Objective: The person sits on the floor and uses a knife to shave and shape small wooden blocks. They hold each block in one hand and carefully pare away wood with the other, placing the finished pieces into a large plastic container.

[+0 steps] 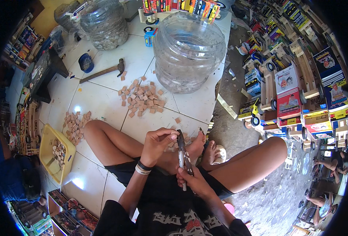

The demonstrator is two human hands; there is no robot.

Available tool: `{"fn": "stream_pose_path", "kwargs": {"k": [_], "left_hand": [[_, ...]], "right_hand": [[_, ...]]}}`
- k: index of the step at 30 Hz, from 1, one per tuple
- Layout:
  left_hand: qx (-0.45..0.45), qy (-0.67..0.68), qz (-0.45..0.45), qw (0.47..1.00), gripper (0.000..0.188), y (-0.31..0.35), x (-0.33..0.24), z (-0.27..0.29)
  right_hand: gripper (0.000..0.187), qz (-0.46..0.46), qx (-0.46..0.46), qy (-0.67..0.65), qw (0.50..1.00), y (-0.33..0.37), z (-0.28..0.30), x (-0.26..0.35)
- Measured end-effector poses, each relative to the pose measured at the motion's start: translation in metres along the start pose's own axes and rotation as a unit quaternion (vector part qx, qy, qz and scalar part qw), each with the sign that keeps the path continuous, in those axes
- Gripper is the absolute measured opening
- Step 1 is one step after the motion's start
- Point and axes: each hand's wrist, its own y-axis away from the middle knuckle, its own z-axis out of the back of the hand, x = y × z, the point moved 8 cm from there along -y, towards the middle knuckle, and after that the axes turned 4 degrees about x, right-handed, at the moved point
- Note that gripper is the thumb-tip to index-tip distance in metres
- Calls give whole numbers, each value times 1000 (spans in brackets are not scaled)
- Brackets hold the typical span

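My right hand (194, 180) is wrapped round the lower part of a long, plier-like tool (181, 155) with a dark head and two arms, one of them whitish. The tool stands nearly upright in front of my shins. At its dark head, the thumb and fingers of my left hand (158, 142) are pinched together; whatever they hold is too small to name. Beyond my legs, small square wooden pieces (142, 98) lie heaped on white tiles. More wooden pieces (76, 125) are spread beside my left knee, near a yellow basin (45, 147) with similar pieces inside.
A hammer (103, 73) and a blue cup (86, 63) lie past the heap. Large clear plastic containers (189, 59) stand farther off. Wooden toy trucks (288, 90) crowd the right side beyond the tile edge. A dark low stool (44, 74) is at left.
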Motion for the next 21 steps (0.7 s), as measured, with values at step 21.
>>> {"fn": "stream_pose_path", "kwargs": {"k": [21], "left_hand": [[-85, -548, -118, 824, 34, -82, 86, 13]], "right_hand": [[47, 178, -210, 276, 921, 0, 40, 35]]}}
